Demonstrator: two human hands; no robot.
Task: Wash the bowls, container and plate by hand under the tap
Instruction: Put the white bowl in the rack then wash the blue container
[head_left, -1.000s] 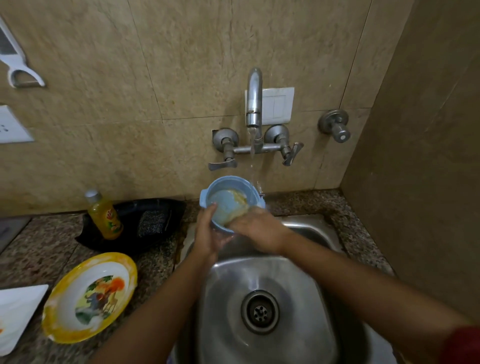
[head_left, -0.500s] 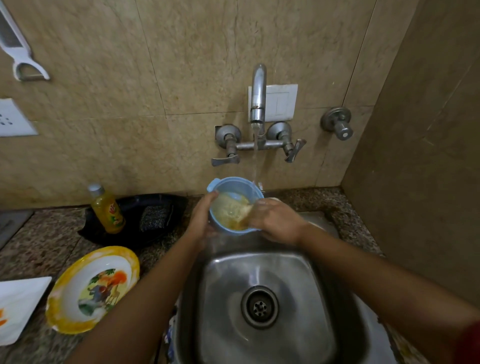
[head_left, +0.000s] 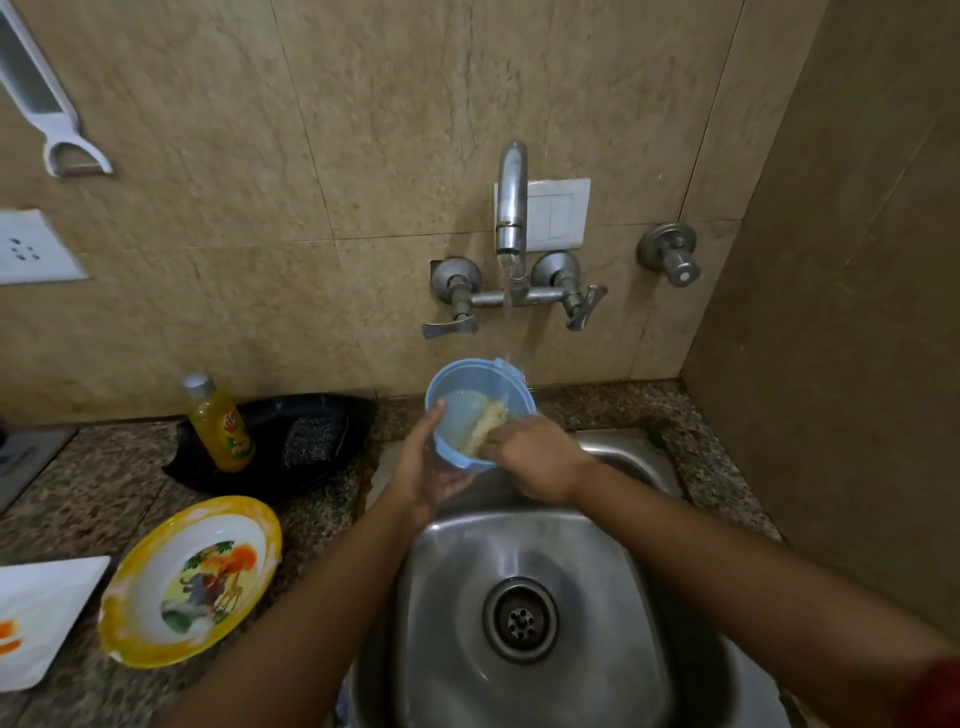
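A light blue plastic container (head_left: 457, 384) is tilted toward me over the back of the steel sink (head_left: 524, 613). My left hand (head_left: 428, 467) grips its left rim and underside. My right hand (head_left: 530, 452) reaches into its mouth, where pale yellowish residue shows; its fingertips are hidden inside. Water runs from the tap (head_left: 511, 202) past the container's far right rim. On the counter to the left sit a yellow-rimmed bowl (head_left: 192, 582) with a cartoon picture and a white square plate (head_left: 36, 618) at the frame's edge.
A yellow dish-soap bottle (head_left: 221, 426) and a scrub pad (head_left: 311, 439) lie on a black tray (head_left: 270, 447) behind the bowl. A side wall (head_left: 831, 364) stands close on the right. A peeler (head_left: 47, 109) hangs on the tiled wall.
The container has stayed under the running tap while my right hand shifted slightly inside it. My left hand slid lower round the rim. The view has drifted a little.
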